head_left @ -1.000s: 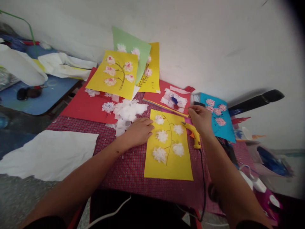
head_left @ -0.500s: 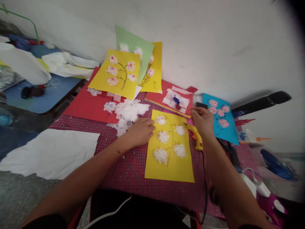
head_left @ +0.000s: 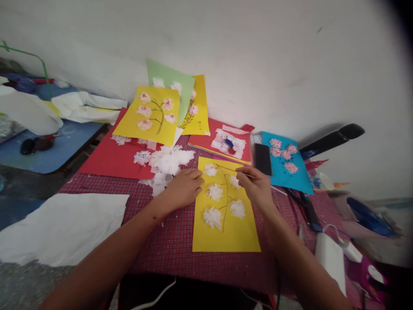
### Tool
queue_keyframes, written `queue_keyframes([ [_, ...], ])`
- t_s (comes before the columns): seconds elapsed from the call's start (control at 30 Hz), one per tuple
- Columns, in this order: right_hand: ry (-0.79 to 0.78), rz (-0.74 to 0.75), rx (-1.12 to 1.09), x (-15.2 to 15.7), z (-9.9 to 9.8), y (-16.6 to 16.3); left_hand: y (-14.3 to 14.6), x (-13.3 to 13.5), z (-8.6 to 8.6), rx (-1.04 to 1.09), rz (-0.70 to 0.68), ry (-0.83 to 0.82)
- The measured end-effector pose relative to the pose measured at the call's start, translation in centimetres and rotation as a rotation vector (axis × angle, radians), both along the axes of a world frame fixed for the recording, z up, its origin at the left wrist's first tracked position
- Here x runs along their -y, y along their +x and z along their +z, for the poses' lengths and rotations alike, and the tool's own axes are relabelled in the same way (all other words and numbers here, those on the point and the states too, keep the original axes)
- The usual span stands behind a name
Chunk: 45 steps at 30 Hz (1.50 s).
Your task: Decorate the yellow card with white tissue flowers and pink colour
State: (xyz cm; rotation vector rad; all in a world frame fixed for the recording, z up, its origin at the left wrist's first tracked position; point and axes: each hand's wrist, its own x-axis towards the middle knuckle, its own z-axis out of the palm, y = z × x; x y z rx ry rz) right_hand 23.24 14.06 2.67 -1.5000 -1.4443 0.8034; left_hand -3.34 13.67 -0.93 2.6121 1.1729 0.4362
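A yellow sheet (head_left: 238, 239) lies flat in front of me, with a thin drawn branch and several white tissue-paper flowers. My left hand (head_left: 184, 188) rests with outstretched fingers against its upper left edge. Between the fingertips of my right hand (head_left: 256, 185) is a thin stick (head_left: 229, 169), held over the sheet's upper part. Its tip points left, close to the top left flower (head_left: 211, 169), which has a touch of pink; contact is unclear. Part of the upper right flower (head_left: 234, 181) is covered by my right hand. The yellow glue gun is hidden from view.
Torn white tissue (head_left: 171, 160) is heaped beyond my left hand. Behind the sheet, blue and red blots mark a white tissue (head_left: 221, 141). Finished flower pictures (head_left: 155, 92) lean at the back left. A black phone (head_left: 263, 158) and a blue flower picture (head_left: 295, 181) lie right.
My right hand has brought the stick from the blotted tissue down and left over the yellow sheet, near the top left flower. My left hand stays at the sheet's edge. The view has shifted slightly.
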Motion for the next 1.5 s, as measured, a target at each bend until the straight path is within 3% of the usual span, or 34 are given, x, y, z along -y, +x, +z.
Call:
queue_keyframes([
  [0.5, 0.008, 0.137, 0.137, -1.8, -1.6, -1.7, 0.0, 0.0, -0.1, 0.021, 0.01, 0.001],
  [1.2, 0.086, 0.131, 0.211, 0.6, -1.0, 0.2, -0.1, -0.1, -0.3, -0.005, 0.007, -0.012],
  [1.5, 0.104, 0.185, 0.268, -0.1, -0.6, -0.8, -0.1, -0.1, -0.2, 0.004, 0.001, -0.001],
])
